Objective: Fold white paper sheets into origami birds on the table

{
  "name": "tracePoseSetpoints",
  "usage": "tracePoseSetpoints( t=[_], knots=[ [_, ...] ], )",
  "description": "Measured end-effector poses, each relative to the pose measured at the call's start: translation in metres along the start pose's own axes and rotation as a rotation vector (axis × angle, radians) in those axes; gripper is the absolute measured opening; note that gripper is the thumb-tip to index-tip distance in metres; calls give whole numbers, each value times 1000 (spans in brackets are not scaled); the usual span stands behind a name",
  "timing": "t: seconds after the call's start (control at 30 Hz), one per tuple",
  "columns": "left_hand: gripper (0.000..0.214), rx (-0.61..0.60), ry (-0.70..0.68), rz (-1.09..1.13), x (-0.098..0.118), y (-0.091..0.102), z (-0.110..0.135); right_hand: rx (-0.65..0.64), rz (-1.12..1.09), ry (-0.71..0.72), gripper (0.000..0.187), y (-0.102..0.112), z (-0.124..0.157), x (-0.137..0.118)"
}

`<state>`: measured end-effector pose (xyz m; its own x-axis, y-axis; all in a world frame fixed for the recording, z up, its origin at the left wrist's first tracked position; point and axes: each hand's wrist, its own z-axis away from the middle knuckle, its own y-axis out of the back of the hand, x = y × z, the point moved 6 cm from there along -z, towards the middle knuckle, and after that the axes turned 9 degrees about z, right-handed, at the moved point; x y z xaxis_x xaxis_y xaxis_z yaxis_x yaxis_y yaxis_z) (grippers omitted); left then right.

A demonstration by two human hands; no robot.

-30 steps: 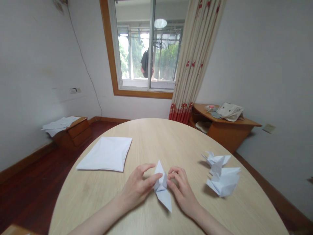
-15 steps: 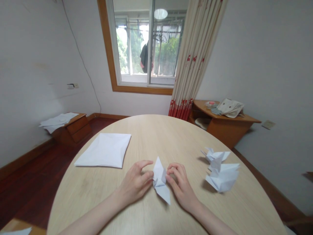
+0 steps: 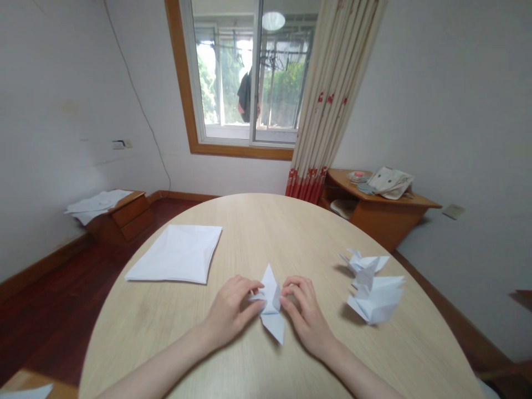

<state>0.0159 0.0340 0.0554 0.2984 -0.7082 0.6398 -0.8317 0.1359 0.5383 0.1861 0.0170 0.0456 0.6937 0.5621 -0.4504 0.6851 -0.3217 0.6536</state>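
Observation:
A white origami crane [image 3: 271,299] stands near the front middle of the round wooden table, one wing pointing away from me and the other toward me. My left hand [image 3: 235,305] pinches its left point between thumb and fingers. On the other side, my right hand [image 3: 304,310] has its curled fingers and thumb closed on the crane's right edge; the tip it grips is mostly hidden behind them. Further right on the table are more folded white paper cranes, a nearer one [image 3: 377,299] and one behind it [image 3: 362,262], partly overlapping.
A stack of white square paper [image 3: 177,254] lies at the left of the round table [image 3: 266,221]. Beyond the table are a corner cabinet [image 3: 382,213] with a cloth bag, a low drawer unit [image 3: 131,213], a curtain [image 3: 328,100] and a window.
My left fingers have closed from a spread position onto the crane's left point, which now shows between them. The right hand has barely moved.

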Motion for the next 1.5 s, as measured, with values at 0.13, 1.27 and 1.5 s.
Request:
tracePoseSetpoints(
  t=[0.13,1.27,1.5],
  knots=[
    [12,-20,67,79,-3,-4,0,8,8,52,10,1,1,-6],
    [32,-45,-240,197,39,9,-9,-386,407,176,13,40,-40,-50],
    [37,-92,-107,304,44,14,-17,-459,199,8,17,56,-49,-33]
  ],
)
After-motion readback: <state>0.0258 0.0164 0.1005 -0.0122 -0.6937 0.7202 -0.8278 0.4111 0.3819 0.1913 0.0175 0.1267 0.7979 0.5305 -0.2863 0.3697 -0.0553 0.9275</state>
